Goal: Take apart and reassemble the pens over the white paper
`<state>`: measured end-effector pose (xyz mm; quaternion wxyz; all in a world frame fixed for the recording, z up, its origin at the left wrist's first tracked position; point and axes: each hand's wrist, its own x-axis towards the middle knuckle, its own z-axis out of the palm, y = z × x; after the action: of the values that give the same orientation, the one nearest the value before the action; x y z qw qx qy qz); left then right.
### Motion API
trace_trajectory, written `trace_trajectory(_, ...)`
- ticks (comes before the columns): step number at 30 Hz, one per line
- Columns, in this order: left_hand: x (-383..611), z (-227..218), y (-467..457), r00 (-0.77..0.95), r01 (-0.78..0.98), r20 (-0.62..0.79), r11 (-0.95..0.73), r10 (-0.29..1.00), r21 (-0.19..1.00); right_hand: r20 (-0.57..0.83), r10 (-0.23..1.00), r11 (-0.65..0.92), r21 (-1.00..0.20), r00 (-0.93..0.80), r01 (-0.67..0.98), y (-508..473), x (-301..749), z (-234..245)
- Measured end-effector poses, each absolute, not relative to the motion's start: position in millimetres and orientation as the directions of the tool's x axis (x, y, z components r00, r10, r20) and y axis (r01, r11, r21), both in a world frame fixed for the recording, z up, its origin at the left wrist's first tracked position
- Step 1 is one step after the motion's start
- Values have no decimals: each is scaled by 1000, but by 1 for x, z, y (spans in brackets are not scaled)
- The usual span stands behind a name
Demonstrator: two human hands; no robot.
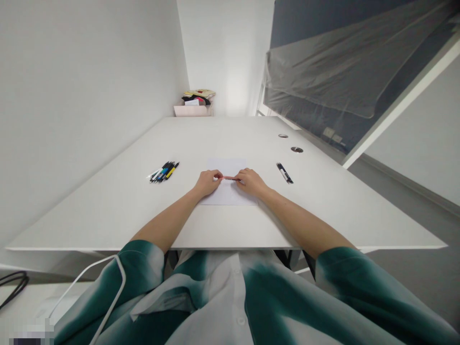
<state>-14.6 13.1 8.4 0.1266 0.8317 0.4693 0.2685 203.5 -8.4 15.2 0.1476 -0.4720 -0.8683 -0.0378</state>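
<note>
A slim pen [230, 178], reddish on the left and dark toward the right, lies level between my two hands. My left hand [208, 182] pinches its left end between thumb and fingers. On the other end, my right hand [252, 182] is closed in a similar pinch. Both hands rest over a sheet of white paper [229, 197] on the table. The pen's tips are hidden by my fingers.
To the left lies a bunch of several pens [163, 172], black, blue and yellow. Two or so dark pens [284, 173] lie at the right. A box with cloth items [194, 110] stands beyond the white table [230, 230]. Round metal grommets [296, 150] sit at the right edge.
</note>
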Motion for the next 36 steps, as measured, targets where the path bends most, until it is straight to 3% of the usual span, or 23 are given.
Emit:
trace_trajectory(4, -14, 8, 12, 435, 652, 348, -557, 831, 514, 281, 815, 544, -72, -507, 836, -9, 203, 17)
trace_trajectory(19, -7, 8, 7, 478, 659, 321, -576, 817, 484, 300, 791, 578, -84, -533, 812, -9, 198, 13)
trace_trajectory(36, -6, 11, 8, 483, 624, 286, -555, 827, 550, 357, 761, 607, -97, -542, 788, -11, 193, 12)
